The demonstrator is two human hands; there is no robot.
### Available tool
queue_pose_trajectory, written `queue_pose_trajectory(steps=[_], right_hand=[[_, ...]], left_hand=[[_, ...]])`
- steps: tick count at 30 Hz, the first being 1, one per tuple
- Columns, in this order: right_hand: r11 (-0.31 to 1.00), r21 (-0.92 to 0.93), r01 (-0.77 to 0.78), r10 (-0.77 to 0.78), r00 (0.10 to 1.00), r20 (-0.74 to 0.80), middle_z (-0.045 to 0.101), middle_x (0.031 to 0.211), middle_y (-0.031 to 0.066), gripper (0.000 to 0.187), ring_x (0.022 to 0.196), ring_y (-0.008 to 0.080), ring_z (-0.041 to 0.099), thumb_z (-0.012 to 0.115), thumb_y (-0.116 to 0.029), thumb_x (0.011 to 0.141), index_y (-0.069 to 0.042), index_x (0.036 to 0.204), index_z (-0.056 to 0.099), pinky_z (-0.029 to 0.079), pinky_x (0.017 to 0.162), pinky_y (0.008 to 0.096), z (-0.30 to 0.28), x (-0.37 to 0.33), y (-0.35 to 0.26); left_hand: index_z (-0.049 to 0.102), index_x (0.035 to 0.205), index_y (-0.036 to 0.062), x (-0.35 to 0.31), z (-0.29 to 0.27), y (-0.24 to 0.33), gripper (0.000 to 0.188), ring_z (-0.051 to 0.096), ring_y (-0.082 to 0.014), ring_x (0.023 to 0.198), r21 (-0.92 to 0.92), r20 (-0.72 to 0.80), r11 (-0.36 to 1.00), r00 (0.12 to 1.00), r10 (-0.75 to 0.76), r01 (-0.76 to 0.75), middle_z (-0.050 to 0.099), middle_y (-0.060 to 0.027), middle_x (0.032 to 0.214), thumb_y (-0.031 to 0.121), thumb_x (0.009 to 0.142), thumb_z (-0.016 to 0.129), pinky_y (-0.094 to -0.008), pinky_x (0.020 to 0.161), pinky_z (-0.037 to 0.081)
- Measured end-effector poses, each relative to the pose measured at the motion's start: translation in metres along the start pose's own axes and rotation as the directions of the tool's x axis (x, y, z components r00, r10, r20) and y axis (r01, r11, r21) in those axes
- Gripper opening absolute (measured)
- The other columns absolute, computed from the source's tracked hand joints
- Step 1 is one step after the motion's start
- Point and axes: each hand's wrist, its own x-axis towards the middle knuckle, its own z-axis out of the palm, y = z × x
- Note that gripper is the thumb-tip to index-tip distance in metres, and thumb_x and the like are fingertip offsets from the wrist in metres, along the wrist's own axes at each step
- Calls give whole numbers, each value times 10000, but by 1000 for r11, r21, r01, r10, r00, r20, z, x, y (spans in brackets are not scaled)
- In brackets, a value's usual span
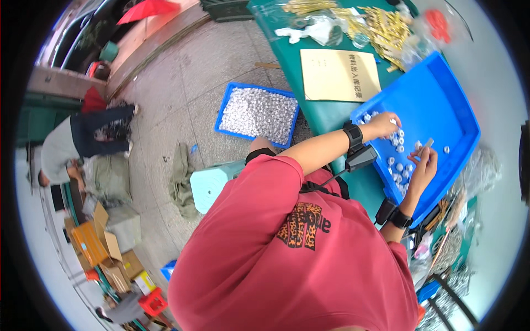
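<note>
Both my hands are over a blue plastic tray on the green-topped table. My left hand has its fingers curled and pinches a small white round piece above a loose cluster of similar pieces. My right hand is closed, thumb and fingers holding a small pale grey piece whose exact kind I cannot make out. Several white ring-like pieces lie between my hands and along the tray's near side. One white piece sits apart to the right of my right hand.
A yellowish booklet lies beside the tray, with a heap of gold strips behind it. On the floor, a blue bin is full of white pieces, near a pale green stool. Another person bends over at the left.
</note>
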Motion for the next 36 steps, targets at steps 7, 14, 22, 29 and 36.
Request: queue_pose_trajectory(steps=[7,14,22,29,36], right_hand=[[962,256,99,-123,990,76,566,861,120,231,738,174,601,400,-169,944,37,945,507,535,591,281,52,-16,-51],[862,478,168,-337,894,295,525,1054,161,141,821,194,583,398,-86,930,21,952,486,531,618,287,106,-39,-101],[816,577,21,-395,750,531,529,1090,139,123,824,142,565,478,-78,898,15,923,554,469,674,255,135,-50,-154],[797,597,93,-498,659,563,572,1031,134,73,880,147,564,532,-14,857,27,904,568,466,740,262,156,-57,-166],[793,586,163,-555,589,587,587,996,133,71,832,148,589,544,-18,851,31,895,568,485,716,257,168,-59,-176]], left_hand=[[522,1076,103,-78,-35,56,284,434,-39,527,-487,425,847,905,17,213,532,-7,821,299,873,549,-145,368,265],[491,1087,67,-169,-96,77,282,391,-24,534,-551,130,835,987,97,-10,511,7,868,253,883,548,-134,392,267],[493,1124,50,-245,-111,96,329,378,-2,499,-375,-200,854,932,304,-359,463,31,696,233,865,582,-152,402,282],[484,1138,46,-280,-103,111,329,376,1,518,-422,-391,807,886,250,-414,468,32,725,231,878,563,-148,406,288],[480,1146,44,-293,-99,106,333,380,-1,522,-408,-509,762,818,267,-503,468,37,730,231,882,558,-151,413,295]])
